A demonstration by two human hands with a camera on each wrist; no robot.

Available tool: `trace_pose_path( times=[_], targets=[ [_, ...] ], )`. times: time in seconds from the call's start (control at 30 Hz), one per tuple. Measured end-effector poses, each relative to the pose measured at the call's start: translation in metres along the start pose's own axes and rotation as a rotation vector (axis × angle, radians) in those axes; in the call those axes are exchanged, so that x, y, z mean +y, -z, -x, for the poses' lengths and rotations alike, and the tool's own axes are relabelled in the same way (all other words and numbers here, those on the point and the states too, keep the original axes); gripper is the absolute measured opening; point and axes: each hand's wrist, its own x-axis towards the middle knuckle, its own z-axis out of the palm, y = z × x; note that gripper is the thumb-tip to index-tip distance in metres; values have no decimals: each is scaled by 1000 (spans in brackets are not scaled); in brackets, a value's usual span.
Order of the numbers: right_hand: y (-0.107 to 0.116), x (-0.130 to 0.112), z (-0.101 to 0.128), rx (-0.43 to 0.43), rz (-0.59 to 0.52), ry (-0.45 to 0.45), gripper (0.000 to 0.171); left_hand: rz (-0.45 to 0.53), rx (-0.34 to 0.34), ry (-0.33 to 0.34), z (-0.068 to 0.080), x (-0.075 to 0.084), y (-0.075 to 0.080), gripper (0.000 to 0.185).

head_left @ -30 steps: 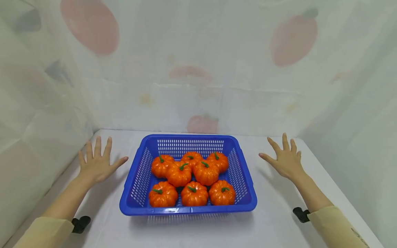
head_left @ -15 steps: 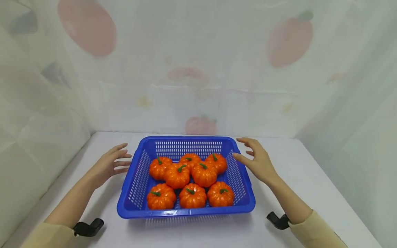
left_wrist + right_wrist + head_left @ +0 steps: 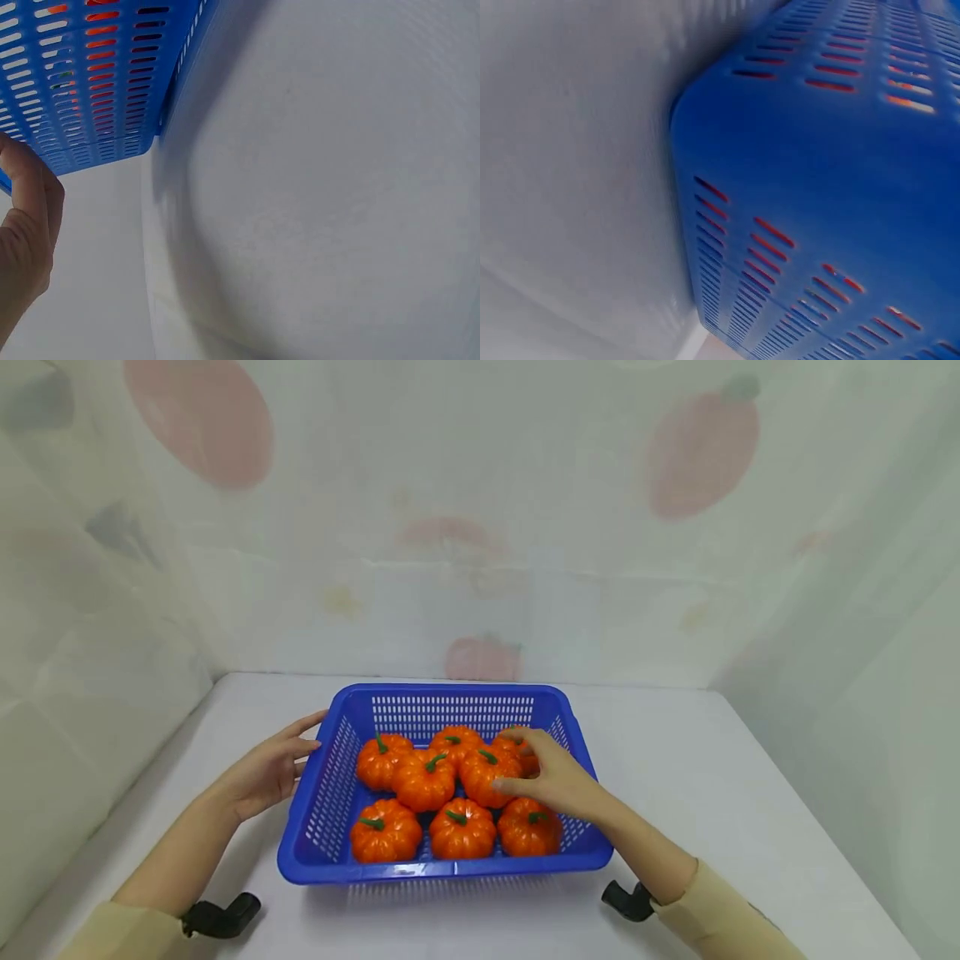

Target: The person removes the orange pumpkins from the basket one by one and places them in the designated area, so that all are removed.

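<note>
I have my right hand (image 3: 558,781) reaching, fingers loosely spread, over the pumpkins (image 3: 491,774) mid-frame in the blue basket (image 3: 450,866), gripping none yet, while my open left hand (image 3: 272,768) touches its left wall.

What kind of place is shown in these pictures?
Probably a staged recording booth, not a home: a white table enclosed by fruit-print curtains, holding only a blue basket of shiny orange pumpkins, seemingly plastic.

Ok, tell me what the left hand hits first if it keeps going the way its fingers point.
The left hand points right, toward the basket. Its fingertips sit at the basket's left wall near the rim, so that wall would likely be met first. The left wrist view shows a finger close against it, though whether they already touch is unclear.
</note>
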Motion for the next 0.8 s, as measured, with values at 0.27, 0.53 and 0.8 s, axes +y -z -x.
trace_pose_path(
  times=[0.27,0.53,0.8],
  targets=[
    [-6,2,-3,-9,41,-18,78,17,-51,-81,1,-7,5,69],
    [-10,3,-5,-27,125,29,82,4,-32,-126,2,-11,5,69],
    [-11,1,-5,-30,142,53,80,-30,-52,-137,1,-15,8,67]
  ],
)
